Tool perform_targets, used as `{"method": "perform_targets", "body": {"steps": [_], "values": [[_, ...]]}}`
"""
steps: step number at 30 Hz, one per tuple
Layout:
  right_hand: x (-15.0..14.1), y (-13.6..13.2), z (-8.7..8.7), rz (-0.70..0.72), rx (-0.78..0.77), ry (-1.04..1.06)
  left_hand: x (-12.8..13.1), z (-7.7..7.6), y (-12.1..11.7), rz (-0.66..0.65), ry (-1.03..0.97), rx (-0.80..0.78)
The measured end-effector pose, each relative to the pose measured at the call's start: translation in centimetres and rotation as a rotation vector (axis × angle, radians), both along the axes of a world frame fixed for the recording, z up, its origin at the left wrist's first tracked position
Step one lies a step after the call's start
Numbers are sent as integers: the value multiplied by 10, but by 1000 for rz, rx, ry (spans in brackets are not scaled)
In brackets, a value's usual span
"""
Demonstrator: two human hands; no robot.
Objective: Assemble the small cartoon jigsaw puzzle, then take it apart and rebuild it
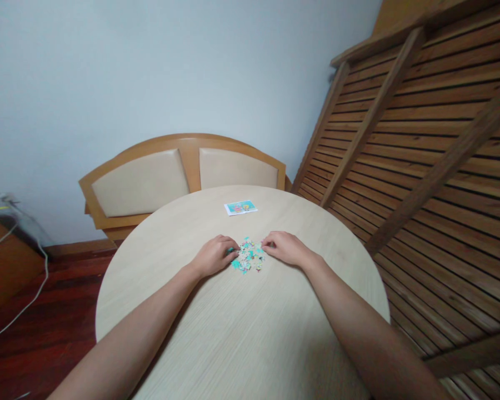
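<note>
A small heap of jigsaw puzzle pieces [246, 256], teal, white and multicoloured, lies in the middle of the round table [233, 333]. At the heap's left edge is my left hand [216, 256], its thumb and fingers closing round a teal piece. My right hand [286, 248] rests at the right edge of the heap, thumb and forefinger pinched at a piece there, which is mostly hidden by the fingertips. Beyond the heap lies a flat picture card [240, 208] with a pink and a yellow cartoon figure on teal.
A wooden headboard with cream panels [141, 186] stands behind the table against the wall. Slatted wooden boards [400, 155] lean close along the right side. On the left, a white cable [45, 266] hangs beside a brown cabinet [8, 255] above the dark red floor.
</note>
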State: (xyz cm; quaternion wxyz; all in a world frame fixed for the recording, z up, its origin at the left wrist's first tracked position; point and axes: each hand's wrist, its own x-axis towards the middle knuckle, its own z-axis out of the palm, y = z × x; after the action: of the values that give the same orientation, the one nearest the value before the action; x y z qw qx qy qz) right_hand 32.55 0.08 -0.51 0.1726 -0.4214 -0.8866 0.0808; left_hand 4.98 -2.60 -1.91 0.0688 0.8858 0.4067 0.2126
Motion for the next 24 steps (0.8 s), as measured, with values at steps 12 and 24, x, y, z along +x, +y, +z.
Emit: {"method": "perform_targets", "body": {"steps": [12,24], "values": [[-23,3,-22,70,56,45,6,-1,2,112,-27,15],[-21,8,-27,133,10,48,-4,-6,11,329,-94,-7]]}}
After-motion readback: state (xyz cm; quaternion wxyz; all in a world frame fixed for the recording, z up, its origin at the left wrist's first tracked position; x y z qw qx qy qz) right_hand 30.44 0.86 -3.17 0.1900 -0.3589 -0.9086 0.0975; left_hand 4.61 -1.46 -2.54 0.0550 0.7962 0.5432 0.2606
